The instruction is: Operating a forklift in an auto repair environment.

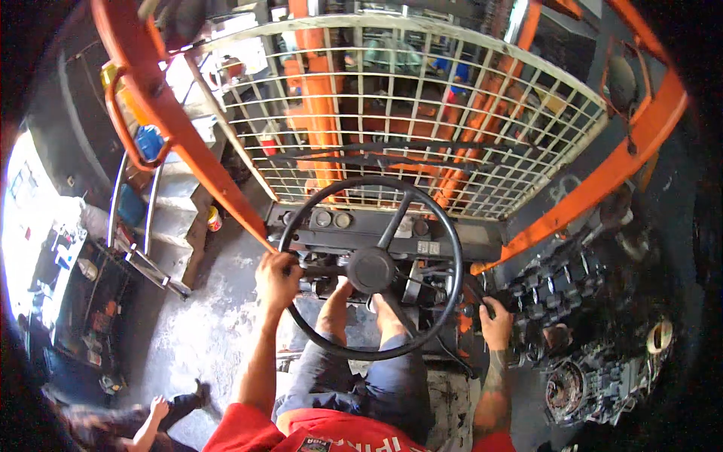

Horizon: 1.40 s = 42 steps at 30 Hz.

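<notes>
I sit in an orange forklift behind a large black steering wheel (449,320). My left hand (277,279) is closed at the left side of the wheel's rim, with dark material showing by its fingertips. My right hand (496,325) is out to the right of the wheel, its fingers curled round a black control lever (476,290). Much of that lever's top is hidden by the fingers. Round gauges (332,220) sit in the dashboard beyond the wheel. My bare lower legs reach down under the wheel toward the footwell.
A pale wire guard (361,75) stands in front, with the orange mast (322,128) behind it. Orange posts slant along both sides. Concrete steps (177,192) with a metal rail lie left. Engine parts (595,384) lie right. Another person's arm (151,426) shows at lower left.
</notes>
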{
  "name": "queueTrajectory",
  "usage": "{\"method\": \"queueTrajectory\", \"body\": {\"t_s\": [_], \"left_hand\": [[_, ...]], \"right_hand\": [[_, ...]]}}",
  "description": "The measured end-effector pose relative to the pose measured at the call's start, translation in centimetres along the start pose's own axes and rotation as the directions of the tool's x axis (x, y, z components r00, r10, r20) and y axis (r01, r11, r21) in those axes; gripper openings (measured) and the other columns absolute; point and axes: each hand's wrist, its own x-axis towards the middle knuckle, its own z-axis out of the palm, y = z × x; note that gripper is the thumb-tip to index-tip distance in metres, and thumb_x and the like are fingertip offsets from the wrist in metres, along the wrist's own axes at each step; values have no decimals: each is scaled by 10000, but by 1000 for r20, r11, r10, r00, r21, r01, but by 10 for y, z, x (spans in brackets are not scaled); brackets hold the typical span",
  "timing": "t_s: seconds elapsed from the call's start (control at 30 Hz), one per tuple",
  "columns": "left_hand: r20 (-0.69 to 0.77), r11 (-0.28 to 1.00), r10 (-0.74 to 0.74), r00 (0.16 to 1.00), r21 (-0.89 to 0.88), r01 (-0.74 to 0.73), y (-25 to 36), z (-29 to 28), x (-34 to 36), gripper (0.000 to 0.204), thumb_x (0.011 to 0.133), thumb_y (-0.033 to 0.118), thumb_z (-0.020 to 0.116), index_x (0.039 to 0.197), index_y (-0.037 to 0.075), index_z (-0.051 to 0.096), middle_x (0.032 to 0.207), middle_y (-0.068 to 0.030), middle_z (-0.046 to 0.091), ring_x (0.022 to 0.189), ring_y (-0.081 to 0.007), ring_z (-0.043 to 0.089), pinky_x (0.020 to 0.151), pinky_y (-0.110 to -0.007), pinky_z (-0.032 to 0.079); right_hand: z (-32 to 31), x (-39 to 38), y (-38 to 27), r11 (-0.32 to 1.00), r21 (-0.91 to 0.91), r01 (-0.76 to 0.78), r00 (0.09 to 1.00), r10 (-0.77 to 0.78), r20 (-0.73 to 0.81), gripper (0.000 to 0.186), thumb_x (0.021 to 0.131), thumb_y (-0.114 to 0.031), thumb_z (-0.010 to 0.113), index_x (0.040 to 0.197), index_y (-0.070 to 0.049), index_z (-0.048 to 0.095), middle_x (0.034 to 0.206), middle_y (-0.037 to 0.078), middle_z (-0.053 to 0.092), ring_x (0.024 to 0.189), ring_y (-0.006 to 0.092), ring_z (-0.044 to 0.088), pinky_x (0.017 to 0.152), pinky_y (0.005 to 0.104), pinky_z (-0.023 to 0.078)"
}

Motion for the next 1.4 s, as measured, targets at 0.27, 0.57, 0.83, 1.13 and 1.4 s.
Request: {"method": "queueTrajectory", "body": {"t_s": [0.27,0.57,0.83,1.13,1.4], "left_hand": [[39,999,-25,999,-45,27,15,-16,-29,89,660,84,600,733,52,638,727,-86,600,764,-295,556,726,-392,476],[-16,998,43,999,-46,-44,10,-14,-32,87,633,73,596,716,69,622,708,-76,577,738,-301,546,678,-389,478],[-15,994,14,1000,-104,-15,10,-9,-33,78,622,87,615,695,62,601,663,-82,550,676,-293,506,617,-391,437],[-27,988,72,997,-133,-75,6,-7,-30,50,632,46,580,678,49,599,660,-90,556,660,-291,491,605,-389,417],[-23,987,47,999,-155,-50,10,-8,-29,38,641,39,584,677,47,593,654,-97,537,656,-299,472,606,-397,405]], "right_hand": [[3,-7,11,987,147,-70,997,62,55,290,817,-193,628,1036,-2,633,1011,146,654,960,304,605,873,396,439],[16,-24,18,871,465,-156,988,145,60,316,876,-224,613,1110,-14,578,731,25,545,473,75,425,420,272,340],[17,-18,3,824,528,-205,977,202,64,252,869,-190,625,1046,-14,591,671,9,529,451,72,435,396,256,340],[21,-19,-3,776,594,-212,969,246,23,218,857,-151,626,1037,-33,592,679,8,539,446,62,421,401,247,326],[24,-20,2,759,615,-213,964,265,7,205,851,-168,632,1001,-33,600,647,1,521,439,68,419,399,250,322]]}}
